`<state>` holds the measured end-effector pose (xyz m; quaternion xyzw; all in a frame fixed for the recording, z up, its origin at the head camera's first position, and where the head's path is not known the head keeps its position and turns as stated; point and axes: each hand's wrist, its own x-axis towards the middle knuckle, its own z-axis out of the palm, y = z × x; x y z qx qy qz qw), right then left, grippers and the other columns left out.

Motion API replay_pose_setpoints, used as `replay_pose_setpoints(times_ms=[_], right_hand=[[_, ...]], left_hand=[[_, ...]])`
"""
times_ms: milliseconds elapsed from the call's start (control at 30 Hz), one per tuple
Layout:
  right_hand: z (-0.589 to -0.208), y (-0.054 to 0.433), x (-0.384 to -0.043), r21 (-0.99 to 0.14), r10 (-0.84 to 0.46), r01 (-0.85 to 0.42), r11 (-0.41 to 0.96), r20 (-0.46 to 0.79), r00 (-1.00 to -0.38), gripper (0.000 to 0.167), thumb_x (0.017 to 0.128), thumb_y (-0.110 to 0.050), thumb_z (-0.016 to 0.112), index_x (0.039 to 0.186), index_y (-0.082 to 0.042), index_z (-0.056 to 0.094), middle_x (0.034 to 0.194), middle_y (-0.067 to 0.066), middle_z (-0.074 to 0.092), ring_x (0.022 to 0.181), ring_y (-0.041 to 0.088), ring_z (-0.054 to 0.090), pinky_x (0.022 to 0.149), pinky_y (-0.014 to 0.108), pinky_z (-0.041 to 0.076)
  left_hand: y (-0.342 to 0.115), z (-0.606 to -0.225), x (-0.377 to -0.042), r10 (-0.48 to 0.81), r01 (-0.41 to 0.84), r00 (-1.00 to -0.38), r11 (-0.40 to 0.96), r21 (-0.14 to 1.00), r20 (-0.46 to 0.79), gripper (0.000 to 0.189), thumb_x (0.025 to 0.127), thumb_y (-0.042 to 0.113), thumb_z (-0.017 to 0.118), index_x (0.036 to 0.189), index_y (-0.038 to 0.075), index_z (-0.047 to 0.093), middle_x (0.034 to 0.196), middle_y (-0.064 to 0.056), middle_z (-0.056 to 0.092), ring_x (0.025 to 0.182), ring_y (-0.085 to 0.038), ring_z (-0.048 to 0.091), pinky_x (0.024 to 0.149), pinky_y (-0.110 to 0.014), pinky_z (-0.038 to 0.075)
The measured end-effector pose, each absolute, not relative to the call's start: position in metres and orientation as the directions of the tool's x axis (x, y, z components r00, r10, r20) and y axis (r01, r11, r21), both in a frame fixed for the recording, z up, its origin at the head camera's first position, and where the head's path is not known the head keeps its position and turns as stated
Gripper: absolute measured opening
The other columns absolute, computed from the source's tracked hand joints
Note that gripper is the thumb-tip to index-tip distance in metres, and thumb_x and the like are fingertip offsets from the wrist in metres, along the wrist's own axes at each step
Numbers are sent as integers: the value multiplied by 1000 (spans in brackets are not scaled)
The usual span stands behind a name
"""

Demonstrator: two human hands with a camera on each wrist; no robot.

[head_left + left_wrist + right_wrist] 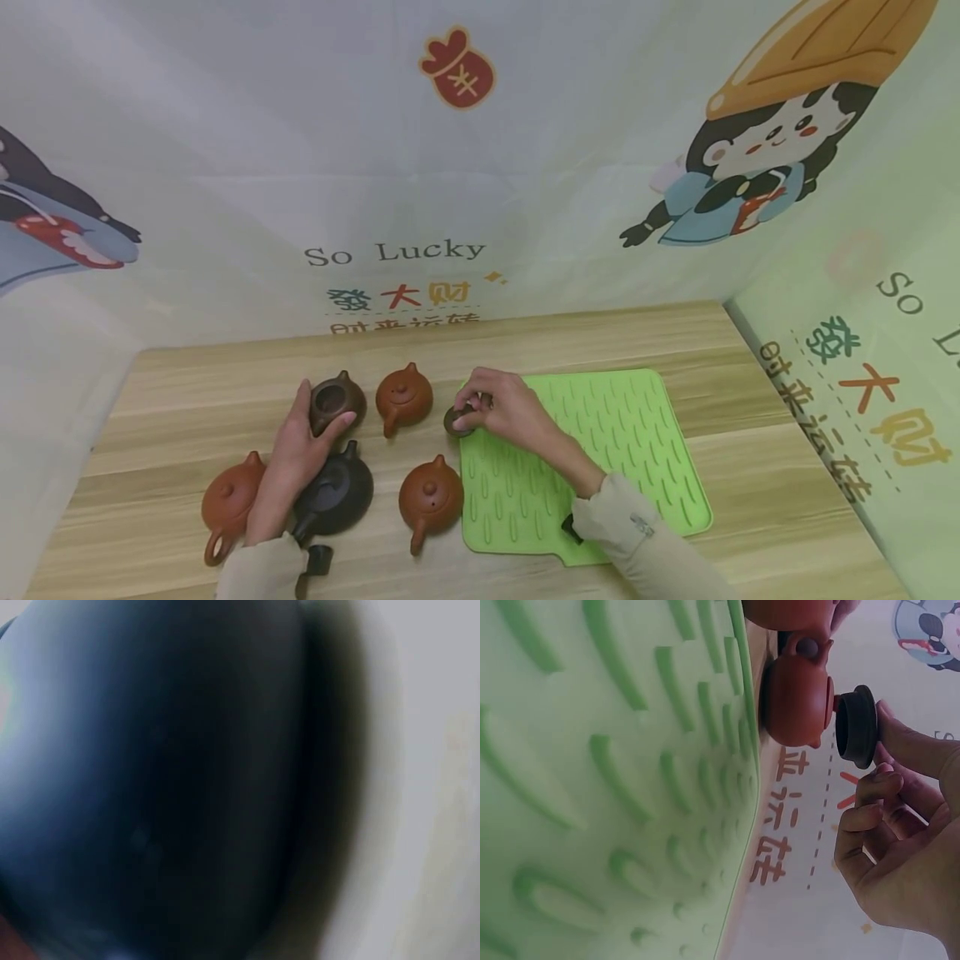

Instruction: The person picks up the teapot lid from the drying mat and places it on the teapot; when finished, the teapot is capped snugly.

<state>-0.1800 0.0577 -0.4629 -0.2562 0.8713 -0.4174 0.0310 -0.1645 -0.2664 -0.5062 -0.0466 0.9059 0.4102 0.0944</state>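
My left hand [298, 442] holds a dark brown teapot [355, 398] that stands lidless, its round mouth facing up; fingers lie along its left side and the thumb along its front. In my right hand [510, 410], a dark round teapot lid [452, 421] is pinched, raised near the left edge of the green mat [600, 450]. The right wrist view shows this lid [856, 727] on edge between thumb and fingers. A black teapot [341, 492] sits under the left wrist; its dark, blurred body [165, 780] fills much of the left wrist view.
Reddish-brown lidded teapots stand around the hands: one at the back [405, 395], one in front [432, 497] by the mat, one at left [228, 500] partly behind the left forearm. A printed cloth [525, 208] rises behind the wooden table [750, 467].
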Motion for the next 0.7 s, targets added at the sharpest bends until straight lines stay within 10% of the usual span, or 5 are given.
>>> replay_pose_setpoints(times_ms=[700], right_hand=[[-454, -6, -196, -769, -532, -437, 467, 151, -833, 20, 87, -14, 95, 92, -9, 77, 85, -1, 65, 73, -1, 48, 69, 16, 44]], left_hand=[[-265, -504, -164, -14, -173, -975, 671, 721, -222, 100, 113, 33, 66, 170, -12, -3, 175, -42, 9, 163, -58, 17, 133, -67, 22]])
